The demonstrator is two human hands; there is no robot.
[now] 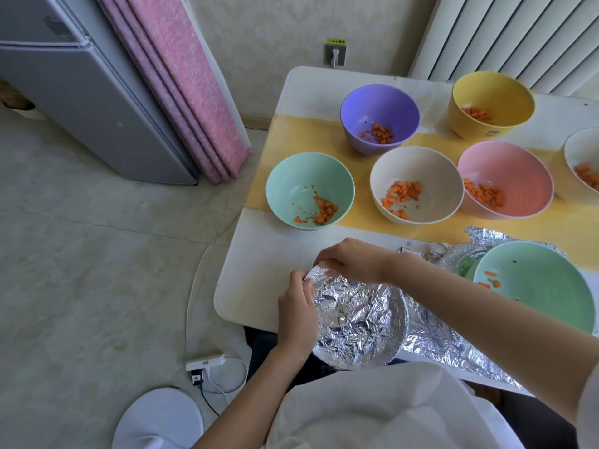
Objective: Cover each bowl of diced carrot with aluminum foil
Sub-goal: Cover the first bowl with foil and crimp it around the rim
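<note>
On our white tabletop (259, 254), at its near edge, sits a bowl wrapped in crinkled aluminium foil (359, 319); our left hand (296, 314) and right hand (348, 259) each keep a narrow grip pinching its far-left foil rim.

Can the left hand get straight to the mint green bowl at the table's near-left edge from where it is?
Probably yes: the left hand is on the foil-covered bowl, and bare tabletop lies between it and the mint green bowl. It must release the foil first.
</note>
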